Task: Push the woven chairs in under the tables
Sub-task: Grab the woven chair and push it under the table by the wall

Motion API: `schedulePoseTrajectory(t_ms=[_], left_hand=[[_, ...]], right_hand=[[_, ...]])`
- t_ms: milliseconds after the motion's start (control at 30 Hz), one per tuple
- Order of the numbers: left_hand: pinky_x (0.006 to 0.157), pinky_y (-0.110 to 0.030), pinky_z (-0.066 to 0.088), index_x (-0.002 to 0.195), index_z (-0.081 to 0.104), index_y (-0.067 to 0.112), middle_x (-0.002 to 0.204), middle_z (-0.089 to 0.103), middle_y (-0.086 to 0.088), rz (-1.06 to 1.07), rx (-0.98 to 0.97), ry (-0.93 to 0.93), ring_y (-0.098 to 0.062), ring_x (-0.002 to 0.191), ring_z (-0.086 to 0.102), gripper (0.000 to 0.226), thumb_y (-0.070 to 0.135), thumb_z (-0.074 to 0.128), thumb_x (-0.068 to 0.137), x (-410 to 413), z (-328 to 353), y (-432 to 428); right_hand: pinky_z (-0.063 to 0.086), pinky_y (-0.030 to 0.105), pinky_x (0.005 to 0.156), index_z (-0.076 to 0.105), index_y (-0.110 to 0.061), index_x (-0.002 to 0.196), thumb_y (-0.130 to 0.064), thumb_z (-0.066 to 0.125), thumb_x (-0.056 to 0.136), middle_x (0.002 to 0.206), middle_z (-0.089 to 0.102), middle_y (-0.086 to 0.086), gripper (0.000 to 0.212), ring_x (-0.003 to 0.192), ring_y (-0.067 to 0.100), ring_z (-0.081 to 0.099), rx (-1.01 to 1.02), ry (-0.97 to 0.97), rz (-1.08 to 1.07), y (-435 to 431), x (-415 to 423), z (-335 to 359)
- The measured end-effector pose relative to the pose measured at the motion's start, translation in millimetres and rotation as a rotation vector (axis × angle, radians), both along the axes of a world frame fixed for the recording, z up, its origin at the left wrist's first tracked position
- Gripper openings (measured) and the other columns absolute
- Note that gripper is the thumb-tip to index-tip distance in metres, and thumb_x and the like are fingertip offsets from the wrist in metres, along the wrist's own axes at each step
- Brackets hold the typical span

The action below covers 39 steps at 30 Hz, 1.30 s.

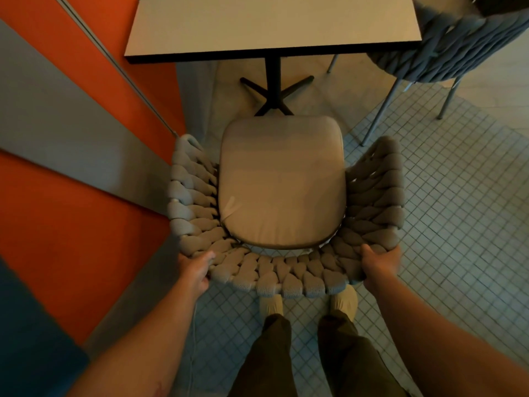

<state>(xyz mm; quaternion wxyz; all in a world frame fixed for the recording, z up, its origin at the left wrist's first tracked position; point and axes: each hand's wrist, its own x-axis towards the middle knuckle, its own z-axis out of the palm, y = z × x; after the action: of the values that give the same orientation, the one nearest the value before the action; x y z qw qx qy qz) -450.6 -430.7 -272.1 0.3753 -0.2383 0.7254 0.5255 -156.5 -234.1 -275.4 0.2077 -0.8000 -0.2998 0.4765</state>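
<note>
A grey woven chair with a pale seat cushion stands right in front of me, facing a light square table. The cushion's front edge sits just short of the table's near edge, over the black cross-shaped base. My left hand grips the curved backrest rim at its left rear. My right hand grips the same rim at its right rear. My feet stand just behind the chair.
A wall with orange and grey panels runs close along the chair's left side. A second, darker woven chair on metal legs stands at the table's right. Small-tiled floor spreads to the right.
</note>
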Motion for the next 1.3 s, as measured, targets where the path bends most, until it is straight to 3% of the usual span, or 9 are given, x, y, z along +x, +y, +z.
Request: schedulePoseTrajectory(t_ms=[500,700,833,900,967,1067,1167,1233,1300], left_hand=[[0.091,-0.056,0.051,0.144,0.043,0.018,0.139,0.057,-0.018,-0.01,0.022,0.014,-0.039,0.122,0.06,0.071,-0.015,0.064,0.085,-17,-1,5],[0.071,-0.046,0.056,0.148,0.036,0.02,0.14,0.057,-0.018,-0.046,-0.011,0.003,-0.033,0.104,0.064,0.079,-0.011,0.069,0.083,-28,-4,5],[0.081,-0.05,0.054,0.151,0.03,0.021,0.145,0.052,-0.016,-0.09,-0.052,-0.029,-0.029,0.105,0.06,0.08,-0.009,0.067,0.086,-29,-6,1],[0.076,-0.049,0.056,0.153,0.028,0.022,0.146,0.051,-0.016,-0.124,-0.069,-0.04,-0.029,0.103,0.062,0.083,-0.005,0.07,0.086,-31,-8,-1],[0.075,-0.05,0.059,0.154,0.025,0.021,0.148,0.051,-0.014,-0.202,-0.119,-0.021,-0.031,0.109,0.064,0.087,0.005,0.075,0.086,-31,-6,-4],[0.096,-0.056,0.054,0.156,0.022,0.014,0.15,0.047,-0.014,-0.359,-0.286,0.115,-0.036,0.127,0.056,0.094,0.025,0.079,0.082,-32,-5,-7],[0.099,-0.056,0.053,0.152,0.028,0.011,0.149,0.048,-0.016,-0.539,-0.389,0.174,-0.037,0.128,0.054,0.099,0.04,0.075,0.07,-39,-19,-20],[0.101,-0.054,0.052,0.152,0.031,0.009,0.15,0.047,-0.016,-0.651,-0.42,0.181,-0.037,0.13,0.053,0.098,0.042,0.073,0.069,-37,-5,-22],[0.105,-0.048,0.05,0.149,0.039,0.005,0.149,0.05,-0.017,-0.818,-0.453,0.232,-0.036,0.132,0.052,0.079,0.031,0.072,0.082,-20,43,-16]], right_hand=[[0.05,0.054,0.097,0.041,-0.011,0.136,-0.014,0.073,0.085,0.135,0.052,0.02,0.06,0.121,0.04,0.054,0.035,-0.021,0.066,9,-14,-6],[0.049,0.052,0.098,0.042,-0.011,0.134,-0.015,0.073,0.085,0.134,0.053,0.019,0.058,0.122,0.04,0.053,0.043,-0.027,0.072,14,-22,-11],[0.05,0.057,0.095,0.041,-0.013,0.133,-0.014,0.073,0.084,0.132,0.052,0.019,0.058,0.118,0.039,0.054,0.005,-0.002,0.055,7,-16,-14],[0.05,0.057,0.095,0.04,-0.013,0.132,-0.015,0.073,0.084,0.13,0.052,0.019,0.059,0.118,0.039,0.054,-0.013,0.01,0.07,6,-13,-12],[0.05,0.058,0.097,0.04,-0.012,0.132,-0.019,0.076,0.083,0.131,0.052,0.019,0.061,0.12,0.04,0.054,-0.031,-0.011,0.11,6,-11,-7],[0.051,0.057,0.096,0.041,-0.007,0.131,-0.029,0.077,0.082,0.127,0.055,0.02,0.065,0.116,0.041,0.056,-0.083,-0.106,0.227,10,-10,-2],[0.055,0.056,0.088,0.047,-0.005,0.125,-0.04,0.075,0.08,0.118,0.062,0.021,0.063,0.104,0.041,0.063,-0.118,-0.21,0.416,8,-3,12],[0.054,0.052,0.091,0.053,-0.003,0.125,-0.037,0.072,0.085,0.118,0.063,0.021,0.056,0.107,0.04,0.062,-0.095,-0.232,0.557,4,-1,35],[0.05,0.046,0.093,0.054,-0.002,0.127,-0.035,0.067,0.089,0.123,0.061,0.021,0.052,0.114,0.039,0.058,-0.085,-0.282,0.715,0,1,60]])
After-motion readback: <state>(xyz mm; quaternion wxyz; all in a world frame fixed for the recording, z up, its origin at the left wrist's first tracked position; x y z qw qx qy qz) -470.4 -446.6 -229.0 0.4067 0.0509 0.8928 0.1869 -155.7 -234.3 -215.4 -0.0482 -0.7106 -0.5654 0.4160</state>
